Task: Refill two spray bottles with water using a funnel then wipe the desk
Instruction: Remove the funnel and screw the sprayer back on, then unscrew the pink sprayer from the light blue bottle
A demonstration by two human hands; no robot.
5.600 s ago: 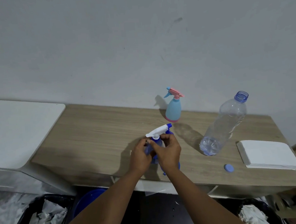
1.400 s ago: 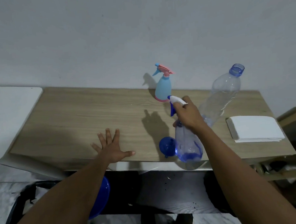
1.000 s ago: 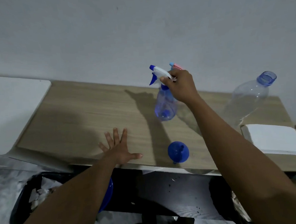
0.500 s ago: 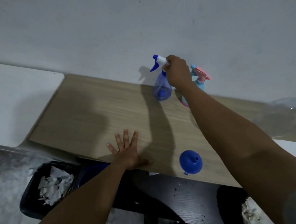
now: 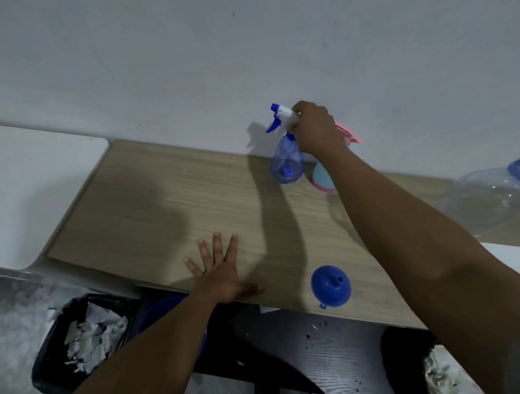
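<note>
A pale wooden desk [image 5: 149, 210] runs along a plain grey wall [image 5: 181, 63], with a white surface [image 5: 20, 182] beside it on the left. The right arm reaches to the far side, where the right hand [image 5: 314, 128] has its fingers curled round the white head of the blue spray bottle [image 5: 287, 161], whose base is on the desk by the wall. The pink spray bottle [image 5: 323, 177] stands just right of it, partly hidden by the arm. The left hand [image 5: 221, 273] lies flat at the near edge, fingers straight and spread. A blue funnel [image 5: 331, 285] sits mouth-down near that edge. A clear water bottle [image 5: 492, 199] is at the far right. A black bin [image 5: 49, 365] of paper scraps stands below on the left.
</note>
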